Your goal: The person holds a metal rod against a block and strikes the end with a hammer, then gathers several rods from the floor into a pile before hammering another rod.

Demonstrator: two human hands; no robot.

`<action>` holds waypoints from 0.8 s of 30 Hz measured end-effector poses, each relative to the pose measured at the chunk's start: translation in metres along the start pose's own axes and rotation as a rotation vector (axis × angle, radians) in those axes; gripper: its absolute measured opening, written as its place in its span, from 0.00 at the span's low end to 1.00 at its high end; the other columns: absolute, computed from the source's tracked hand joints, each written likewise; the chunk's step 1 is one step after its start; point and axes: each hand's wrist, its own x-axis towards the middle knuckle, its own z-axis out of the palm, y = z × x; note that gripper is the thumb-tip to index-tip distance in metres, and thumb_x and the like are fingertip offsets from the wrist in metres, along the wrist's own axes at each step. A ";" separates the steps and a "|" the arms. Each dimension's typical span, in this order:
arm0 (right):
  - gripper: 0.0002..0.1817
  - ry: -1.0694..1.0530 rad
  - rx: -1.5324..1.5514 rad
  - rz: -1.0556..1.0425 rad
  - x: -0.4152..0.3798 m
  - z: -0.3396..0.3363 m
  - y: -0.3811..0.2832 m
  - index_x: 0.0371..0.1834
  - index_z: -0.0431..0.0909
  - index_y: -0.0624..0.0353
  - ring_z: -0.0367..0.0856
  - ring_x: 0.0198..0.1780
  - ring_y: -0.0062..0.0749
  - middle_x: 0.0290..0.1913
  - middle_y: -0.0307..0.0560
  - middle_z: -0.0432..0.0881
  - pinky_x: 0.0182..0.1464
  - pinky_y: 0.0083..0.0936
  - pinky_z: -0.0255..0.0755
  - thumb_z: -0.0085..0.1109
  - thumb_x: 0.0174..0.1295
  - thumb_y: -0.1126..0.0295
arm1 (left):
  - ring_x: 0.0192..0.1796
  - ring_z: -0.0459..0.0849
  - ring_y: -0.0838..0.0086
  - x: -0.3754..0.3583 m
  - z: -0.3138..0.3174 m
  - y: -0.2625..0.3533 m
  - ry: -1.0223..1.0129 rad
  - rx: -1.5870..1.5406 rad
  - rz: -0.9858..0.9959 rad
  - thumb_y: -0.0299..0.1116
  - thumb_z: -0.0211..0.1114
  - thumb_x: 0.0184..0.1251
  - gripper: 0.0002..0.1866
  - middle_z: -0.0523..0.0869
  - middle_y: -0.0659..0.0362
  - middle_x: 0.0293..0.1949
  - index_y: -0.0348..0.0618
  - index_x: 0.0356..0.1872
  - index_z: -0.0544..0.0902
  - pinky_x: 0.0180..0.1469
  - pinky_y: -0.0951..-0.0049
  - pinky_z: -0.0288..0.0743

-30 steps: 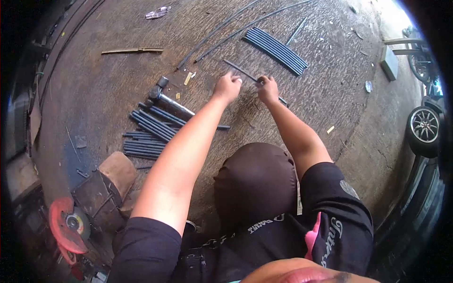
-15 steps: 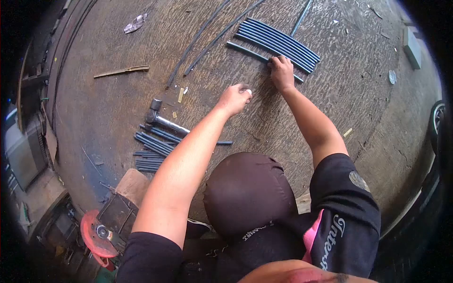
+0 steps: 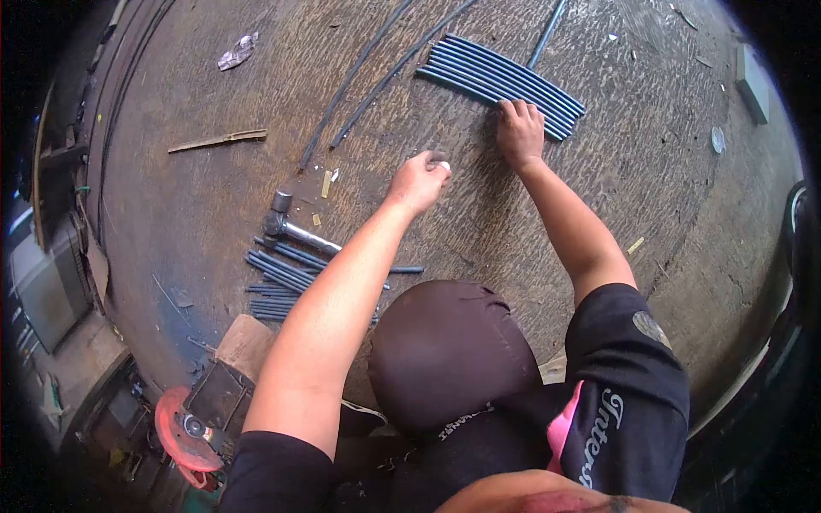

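Observation:
My right hand is closed at the near edge of a row of several metal rods lying side by side. Its fingertips grip the nearest rod, which lies against the others; part of that rod is hidden under the fingers. Held off to the left over the floor, my left hand pinches a small white piece, perhaps chalk, mostly covered by the fingers. Below my left forearm lies a loose pile of shorter metal rods, partly hidden by the arm. A hammer rests beside that pile.
Two long thin rods and a single rod lie near the row. A split wood strip and crumpled paper are at left. A cut-off machine with a red guard stands lower left. A grey block sits at right.
The nearest rod, apart from the row before, has moved away from me under my right hand and now lies against the others. My left hand keeps its pinch.

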 end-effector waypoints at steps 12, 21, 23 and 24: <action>0.09 0.099 -0.052 0.102 -0.006 -0.005 0.008 0.38 0.78 0.48 0.76 0.43 0.37 0.37 0.38 0.77 0.44 0.36 0.67 0.58 0.54 0.64 | 0.43 0.85 0.72 -0.017 -0.011 0.002 -0.021 -0.048 0.014 0.34 0.53 0.71 0.19 0.85 0.51 0.43 0.35 0.59 0.72 0.42 0.75 0.77; 0.09 0.049 0.039 0.124 -0.005 -0.025 -0.027 0.36 0.78 0.49 0.76 0.41 0.40 0.35 0.42 0.77 0.42 0.36 0.69 0.62 0.53 0.62 | 0.40 0.85 0.73 -0.035 -0.019 -0.003 0.035 -0.036 0.080 0.35 0.54 0.71 0.18 0.85 0.52 0.43 0.35 0.56 0.74 0.40 0.76 0.77; 0.09 -0.054 0.228 0.137 -0.011 -0.024 -0.066 0.35 0.79 0.53 0.76 0.43 0.45 0.37 0.47 0.79 0.44 0.39 0.70 0.62 0.54 0.62 | 0.39 0.85 0.75 -0.029 -0.029 -0.022 0.103 -0.070 0.104 0.34 0.54 0.70 0.17 0.86 0.53 0.41 0.35 0.55 0.75 0.38 0.76 0.77; 0.10 -0.155 0.348 0.122 -0.016 -0.018 -0.089 0.35 0.79 0.54 0.77 0.43 0.46 0.37 0.48 0.80 0.45 0.41 0.71 0.61 0.55 0.62 | 0.39 0.85 0.75 -0.033 -0.038 -0.025 0.136 -0.081 0.100 0.34 0.54 0.70 0.17 0.86 0.53 0.41 0.35 0.55 0.75 0.38 0.76 0.77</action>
